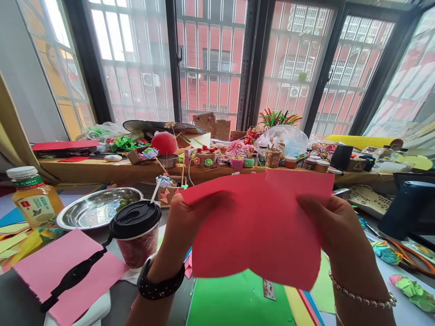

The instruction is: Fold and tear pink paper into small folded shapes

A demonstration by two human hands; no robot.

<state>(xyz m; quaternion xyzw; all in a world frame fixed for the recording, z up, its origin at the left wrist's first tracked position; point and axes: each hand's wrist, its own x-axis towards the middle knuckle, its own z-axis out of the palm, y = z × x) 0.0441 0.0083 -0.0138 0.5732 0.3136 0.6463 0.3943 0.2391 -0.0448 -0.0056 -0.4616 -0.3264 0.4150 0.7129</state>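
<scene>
A sheet of red paper (258,231) is held up in front of me, bowed, with a crease or notch near the middle of its top and bottom edges. My left hand (190,217) pinches its left side, thumb on the near face. On the opposite side my right hand (335,222) grips it the same way, fingers hidden behind the sheet. Both hands are slightly blurred. Below the red paper lies a green sheet (234,301) on a stack of coloured paper, with a small printed sticker (268,289) on it.
At left stand a lidded cup (137,240), a metal dish (81,210) with grapes, a juice bottle (34,199) and pink paper (73,271). Orange-handled scissors (411,258), folded paper pieces (413,290) and a dark tumbler (408,208) are at right. Crafts crowd the windowsill (84,170).
</scene>
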